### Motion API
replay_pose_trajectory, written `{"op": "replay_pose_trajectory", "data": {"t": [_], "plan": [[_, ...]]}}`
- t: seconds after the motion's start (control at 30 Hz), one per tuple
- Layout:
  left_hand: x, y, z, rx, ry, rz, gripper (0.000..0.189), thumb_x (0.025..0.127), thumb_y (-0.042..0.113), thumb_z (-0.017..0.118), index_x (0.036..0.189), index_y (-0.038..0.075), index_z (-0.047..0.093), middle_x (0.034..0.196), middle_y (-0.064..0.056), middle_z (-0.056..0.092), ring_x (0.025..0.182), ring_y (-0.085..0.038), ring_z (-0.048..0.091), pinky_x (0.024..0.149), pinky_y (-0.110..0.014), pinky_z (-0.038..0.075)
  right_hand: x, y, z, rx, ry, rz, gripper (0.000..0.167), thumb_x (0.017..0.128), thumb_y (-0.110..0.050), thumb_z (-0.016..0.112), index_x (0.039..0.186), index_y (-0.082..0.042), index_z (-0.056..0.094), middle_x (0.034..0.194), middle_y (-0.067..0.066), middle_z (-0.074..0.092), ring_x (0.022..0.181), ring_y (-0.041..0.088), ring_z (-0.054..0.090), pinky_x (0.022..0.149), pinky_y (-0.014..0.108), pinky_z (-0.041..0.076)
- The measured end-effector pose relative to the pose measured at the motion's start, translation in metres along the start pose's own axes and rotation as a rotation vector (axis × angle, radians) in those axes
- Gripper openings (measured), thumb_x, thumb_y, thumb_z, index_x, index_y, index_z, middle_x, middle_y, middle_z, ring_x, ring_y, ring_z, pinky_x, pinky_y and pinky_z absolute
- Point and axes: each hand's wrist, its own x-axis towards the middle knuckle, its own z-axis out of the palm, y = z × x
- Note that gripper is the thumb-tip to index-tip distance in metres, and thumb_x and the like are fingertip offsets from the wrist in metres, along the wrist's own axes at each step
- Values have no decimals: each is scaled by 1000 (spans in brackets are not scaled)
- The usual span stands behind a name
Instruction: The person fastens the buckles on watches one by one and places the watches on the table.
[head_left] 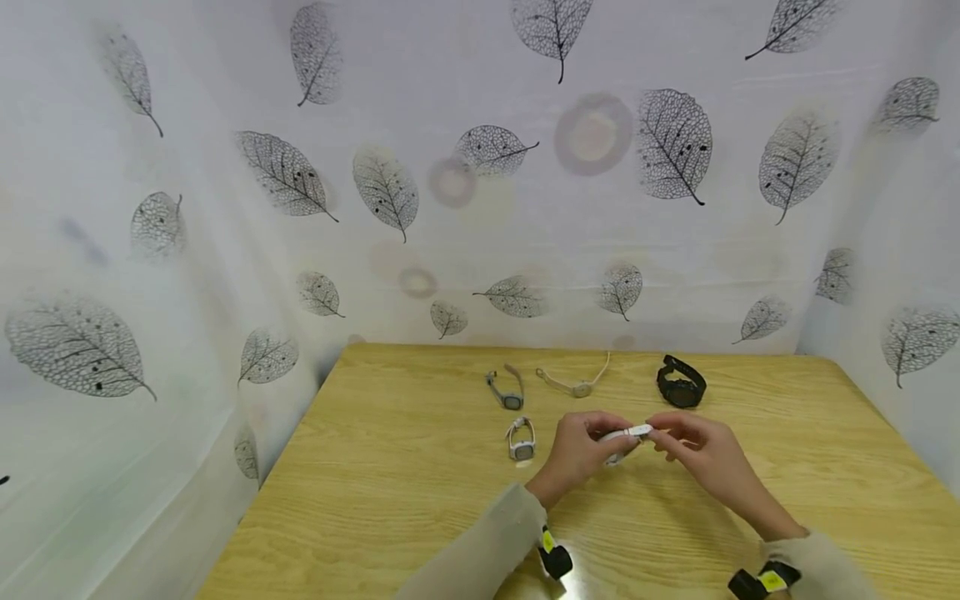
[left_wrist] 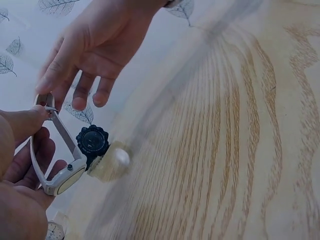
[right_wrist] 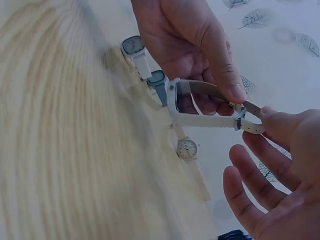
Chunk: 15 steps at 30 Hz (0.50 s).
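A white wristwatch [head_left: 639, 431] is held above the table between both hands, its strap forming a loop through the buckle. My left hand [head_left: 576, 454] grips the strap near the buckle with thumb and fingers. At the strap's end, my right hand [head_left: 705, 457] pinches with thumb and forefinger, while its other fingers are loosely spread in the right wrist view. The white watch case [left_wrist: 69, 176] hangs at the loop's lower end in the left wrist view. Just left of my left hand lies another white watch [head_left: 522, 451] on the table.
Behind the hands on the wooden table [head_left: 390, 467] lie a grey-blue watch [head_left: 512, 402], a pale thin-strapped watch [head_left: 582, 389] and a chunky black watch [head_left: 681, 392]. A leaf-patterned curtain [head_left: 480, 242] stands along the table's back and sides.
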Motion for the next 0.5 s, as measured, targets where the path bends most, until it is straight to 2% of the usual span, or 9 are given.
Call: {"op": "replay_pose_trajectory", "data": {"t": [0.17, 0.27, 0.4, 0.5], "plan": [[0, 1, -1, -4, -25, 17, 13, 90, 17, 82, 101, 11, 81, 96, 0, 78, 76, -3, 69, 68, -20, 58, -3, 5, 3, 123, 12, 92, 22, 101, -16, 69, 119, -5, 73, 98, 18, 75, 80, 22, 71, 67, 36, 61], [0, 2, 0, -3, -28, 23, 13, 90, 17, 82, 102, 10, 81, 97, -1, 78, 78, -2, 69, 70, -21, 58, -3, 7, 4, 107, 10, 70, 20, 101, -15, 68, 117, -6, 74, 98, 18, 74, 79, 22, 70, 67, 35, 61], [0, 3, 0, 7, -26, 24, 13, 90, 17, 82, 102, 11, 81, 97, 3, 78, 81, -1, 70, 73, -21, 59, -2, 8, 5, 47, 6, 21, 15, 100, -13, 69, 113, -10, 76, 102, 10, 75, 78, 23, 69, 65, 34, 60], [-1, 3, 0, 9, -28, 19, 13, 90, 18, 82, 102, 12, 81, 97, 3, 78, 82, -1, 70, 74, -22, 59, -1, 8, 6, 26, 2, 15, 14, 100, -15, 69, 112, -12, 76, 105, 7, 75, 78, 23, 69, 65, 35, 60]]}}
